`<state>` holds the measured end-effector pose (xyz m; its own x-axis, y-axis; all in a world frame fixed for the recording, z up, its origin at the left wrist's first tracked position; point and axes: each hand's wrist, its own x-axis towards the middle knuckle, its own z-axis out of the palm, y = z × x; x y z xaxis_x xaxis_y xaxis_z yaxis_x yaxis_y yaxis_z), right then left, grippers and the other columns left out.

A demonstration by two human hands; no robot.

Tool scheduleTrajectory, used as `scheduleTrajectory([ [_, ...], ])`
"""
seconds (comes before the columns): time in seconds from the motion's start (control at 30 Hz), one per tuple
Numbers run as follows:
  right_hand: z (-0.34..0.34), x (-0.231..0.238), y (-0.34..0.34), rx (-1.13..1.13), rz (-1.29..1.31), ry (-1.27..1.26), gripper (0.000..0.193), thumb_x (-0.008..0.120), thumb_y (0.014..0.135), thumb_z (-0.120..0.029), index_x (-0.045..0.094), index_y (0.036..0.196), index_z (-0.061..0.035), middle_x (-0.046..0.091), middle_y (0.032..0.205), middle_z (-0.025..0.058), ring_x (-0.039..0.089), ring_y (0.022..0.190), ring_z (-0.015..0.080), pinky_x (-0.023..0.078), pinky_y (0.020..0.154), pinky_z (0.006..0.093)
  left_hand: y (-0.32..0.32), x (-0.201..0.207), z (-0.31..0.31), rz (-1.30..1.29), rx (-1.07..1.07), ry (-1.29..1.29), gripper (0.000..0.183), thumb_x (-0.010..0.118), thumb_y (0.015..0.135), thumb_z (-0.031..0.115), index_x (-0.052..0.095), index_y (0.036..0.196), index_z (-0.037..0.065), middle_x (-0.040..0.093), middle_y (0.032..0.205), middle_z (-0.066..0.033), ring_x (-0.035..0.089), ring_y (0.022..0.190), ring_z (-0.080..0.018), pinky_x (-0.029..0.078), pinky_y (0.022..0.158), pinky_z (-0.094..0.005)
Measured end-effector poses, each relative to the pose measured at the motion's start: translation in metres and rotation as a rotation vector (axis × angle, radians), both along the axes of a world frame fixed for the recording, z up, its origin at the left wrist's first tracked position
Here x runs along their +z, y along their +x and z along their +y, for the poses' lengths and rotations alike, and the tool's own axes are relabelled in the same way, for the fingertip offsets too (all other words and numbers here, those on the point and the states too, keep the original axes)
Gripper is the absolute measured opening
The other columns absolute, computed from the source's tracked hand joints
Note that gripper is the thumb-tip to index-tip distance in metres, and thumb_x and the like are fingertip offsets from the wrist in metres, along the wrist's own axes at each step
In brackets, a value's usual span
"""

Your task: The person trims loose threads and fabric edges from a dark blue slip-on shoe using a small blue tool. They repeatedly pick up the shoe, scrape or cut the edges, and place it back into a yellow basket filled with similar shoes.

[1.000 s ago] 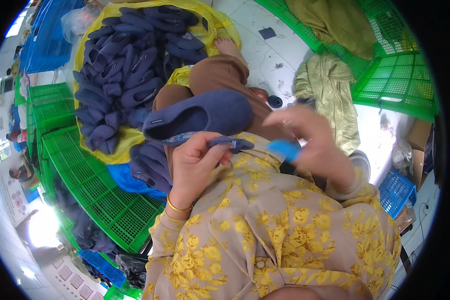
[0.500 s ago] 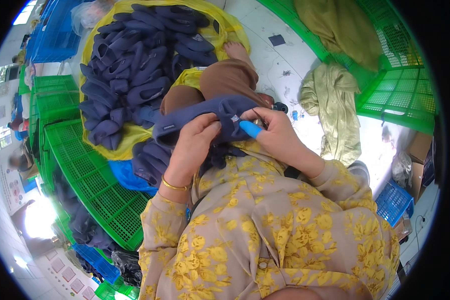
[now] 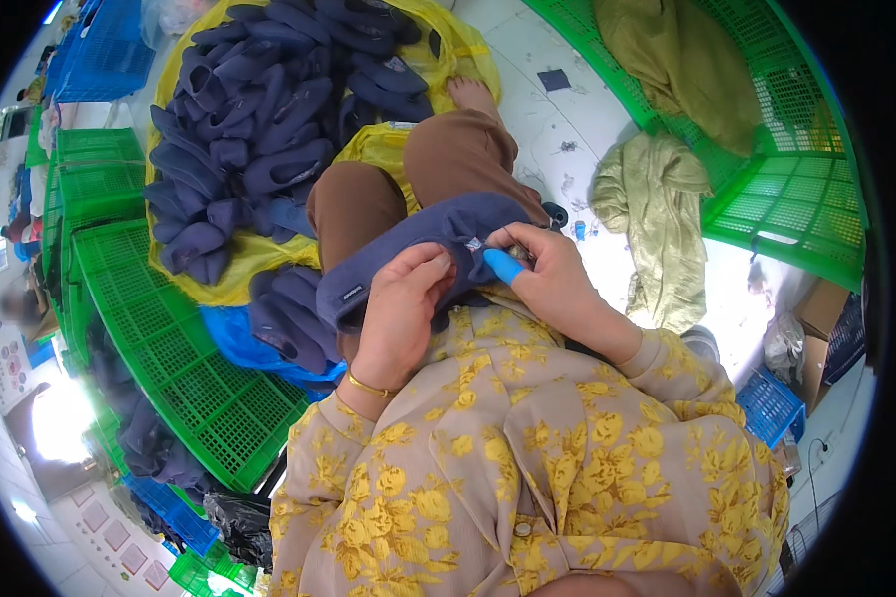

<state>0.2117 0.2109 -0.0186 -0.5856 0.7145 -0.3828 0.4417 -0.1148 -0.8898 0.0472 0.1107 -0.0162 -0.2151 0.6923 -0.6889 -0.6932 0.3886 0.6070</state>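
Across my lap lies a navy fabric shoe upper (image 3: 408, 244), with a small label near its left end and a pale tag by its inner edge. My left hand (image 3: 408, 298), a gold bangle at its wrist, pinches the near edge of its opening. On the other side, my right hand (image 3: 543, 269) is closed at the edge beside the pale tag. A blue cover wraps its thumb. Something small and metallic-looking shows within those fingers, too hidden to name. More navy uppers (image 3: 294, 318) rest by my left knee.
A yellow sack (image 3: 468, 50) heaped with navy uppers stands ahead on the left. Green crates (image 3: 204, 373) line my left side, and another green crate (image 3: 796, 209) is at the far right. Olive cloth (image 3: 657, 229) hangs to the floor, near a blue basket (image 3: 772, 408).
The upper has turned slightly and shifted a little right, with my left hand moving down and right along with it. My right hand stays near the pale tag.
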Motion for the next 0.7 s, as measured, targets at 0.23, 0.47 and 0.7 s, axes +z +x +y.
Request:
scheduleTrajectory([
  [0.23,-0.01,0.003,-0.007,-0.03,0.006,0.124,0.012,0.067,0.084,-0.011,0.06,0.084,-0.0019,0.057,0.066,0.0091,0.05,0.054,0.0183,0.039,0.052,0.0337,0.002,0.001,0.0,0.024,0.011,-0.031,0.011,0.062,0.093,0.007,0.064,0.103,0.002,0.065,0.097,-0.0038,0.06,0.091,-0.0134,0.048,0.086,-0.0266],
  [0.47,-0.014,-0.009,-0.009,-0.024,0.035,0.284,0.018,0.067,0.081,-0.013,0.053,0.077,-0.0031,0.055,0.065,0.0127,0.055,0.059,0.0295,0.041,0.055,0.0398,0.011,0.011,0.01,0.184,-0.067,-0.06,0.015,0.071,0.09,0.017,0.064,0.092,0.004,0.058,0.08,0.0032,0.049,0.071,-0.0043,0.039,0.065,-0.0191],
  [0.7,-0.015,-0.006,-0.006,-0.049,0.003,0.2,0.02,0.067,0.082,-0.016,0.053,0.077,-0.0033,0.055,0.065,0.0125,0.054,0.057,0.0299,0.041,0.054,0.0405,0.017,0.01,0.014,0.345,-0.111,-0.108,0.024,0.074,0.088,0.022,0.063,0.084,0.001,0.051,0.071,0.0062,0.041,0.063,-0.0015,0.03,0.054,-0.02],
])
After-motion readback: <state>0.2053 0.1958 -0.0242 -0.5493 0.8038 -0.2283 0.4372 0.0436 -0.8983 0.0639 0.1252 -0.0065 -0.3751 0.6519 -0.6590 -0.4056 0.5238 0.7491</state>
